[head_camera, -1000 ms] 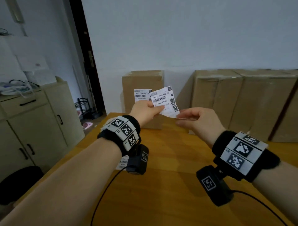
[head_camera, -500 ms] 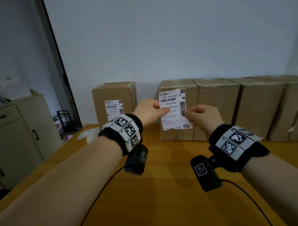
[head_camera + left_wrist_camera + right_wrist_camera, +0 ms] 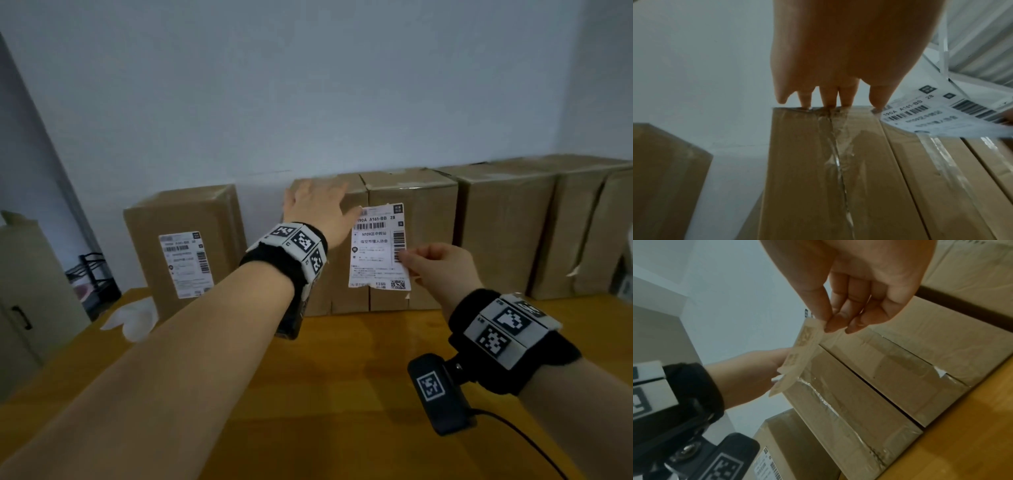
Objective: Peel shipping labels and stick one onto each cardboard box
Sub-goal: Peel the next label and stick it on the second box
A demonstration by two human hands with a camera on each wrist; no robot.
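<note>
A white shipping label [image 3: 376, 246] hangs in front of two plain cardboard boxes. My right hand [image 3: 406, 258] pinches its right edge between thumb and fingers [image 3: 826, 324]. My left hand [image 3: 315, 202] reaches forward with straight fingers [image 3: 828, 104] laid on the top front edge of the plain box [image 3: 342, 298]. Its thumb tip lies at the label's [image 3: 931, 120] upper left corner. Further left, apart from the row, stands a box [image 3: 219, 219] that carries a label [image 3: 186, 263]. In the right wrist view the held label [image 3: 801, 356] shows its back side.
More plain boxes [image 3: 507, 233] stand side by side along the wall to the right. Crumpled white backing paper [image 3: 133, 318] lies on the wooden table [image 3: 342, 394] near the left box. A pale cabinet [image 3: 27, 301] stands at the left. A cable [image 3: 513, 431] trails from my right wrist.
My left hand has let go of the label and stretched onto the box's top edge. The right hand alone now holds the label, closer to the boxes.
</note>
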